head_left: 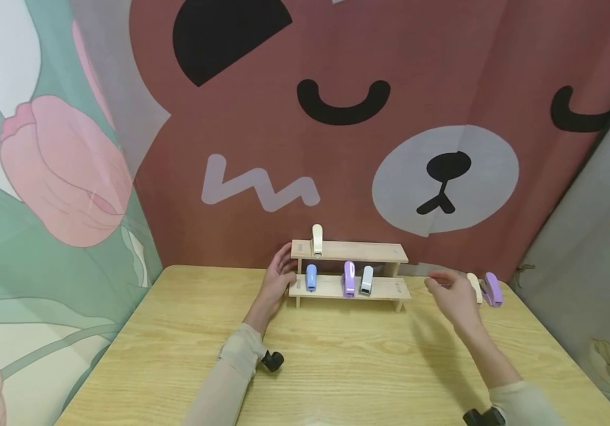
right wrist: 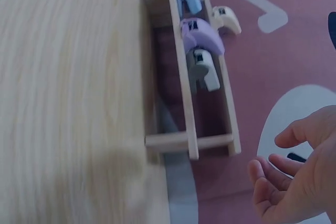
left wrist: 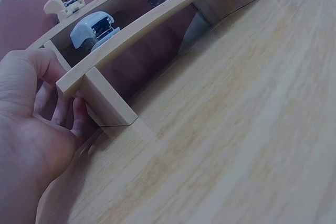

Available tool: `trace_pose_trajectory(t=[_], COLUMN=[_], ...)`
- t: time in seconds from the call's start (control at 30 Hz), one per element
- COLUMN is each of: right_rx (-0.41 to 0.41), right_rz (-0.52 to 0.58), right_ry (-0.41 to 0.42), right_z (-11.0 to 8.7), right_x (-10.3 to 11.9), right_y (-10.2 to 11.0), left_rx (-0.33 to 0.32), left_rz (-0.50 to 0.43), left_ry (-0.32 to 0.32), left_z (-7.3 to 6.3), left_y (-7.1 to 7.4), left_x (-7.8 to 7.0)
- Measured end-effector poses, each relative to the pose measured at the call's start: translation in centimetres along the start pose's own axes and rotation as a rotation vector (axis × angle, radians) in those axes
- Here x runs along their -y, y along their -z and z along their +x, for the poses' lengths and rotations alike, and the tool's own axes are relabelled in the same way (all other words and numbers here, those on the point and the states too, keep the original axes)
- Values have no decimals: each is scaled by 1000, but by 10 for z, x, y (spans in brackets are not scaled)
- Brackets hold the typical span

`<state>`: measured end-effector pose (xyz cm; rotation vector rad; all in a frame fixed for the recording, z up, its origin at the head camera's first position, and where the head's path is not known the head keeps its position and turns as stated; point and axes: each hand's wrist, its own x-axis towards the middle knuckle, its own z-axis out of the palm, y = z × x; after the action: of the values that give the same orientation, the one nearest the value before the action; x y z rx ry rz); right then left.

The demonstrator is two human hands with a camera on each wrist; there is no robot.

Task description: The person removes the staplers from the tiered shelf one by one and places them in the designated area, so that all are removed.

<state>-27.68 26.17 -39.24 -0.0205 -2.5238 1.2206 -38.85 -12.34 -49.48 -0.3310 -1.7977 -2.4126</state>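
A two-tier wooden stand (head_left: 355, 251) stands at the back of the table. My left hand (head_left: 274, 287) grips its left end, with fingers around the end of the lower board in the left wrist view. On the upper tier is a cream stapler (head_left: 317, 239). The lower tier bears a blue stapler (head_left: 311, 278), a purple stapler (head_left: 349, 279) and a white-grey stapler (head_left: 367, 280). Right of the stand, my right hand (head_left: 451, 296) hovers with loosely bent fingers, holding nothing. Just beyond it are another cream stapler (head_left: 474, 287) and another purple stapler (head_left: 493, 290).
The wooden table (head_left: 336, 367) extends in front of the stand. Behind it hangs a curtain with a bear print (head_left: 251, 130); a tulip-print cloth (head_left: 65, 171) covers the left side. A grey curtain (head_left: 597, 236) hangs at the right.
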Motion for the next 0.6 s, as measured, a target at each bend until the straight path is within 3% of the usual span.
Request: trace_pose_trajectory(t=[0.6], right_rx=[68], right_rz=[210], right_ry=[-21], right_z=[12], right_x=[48], right_y=[-68], left_rx=[-3], left_rz=[-6], left_ry=[-1], left_z=[0], left_y=[-2], left_x=[-1])
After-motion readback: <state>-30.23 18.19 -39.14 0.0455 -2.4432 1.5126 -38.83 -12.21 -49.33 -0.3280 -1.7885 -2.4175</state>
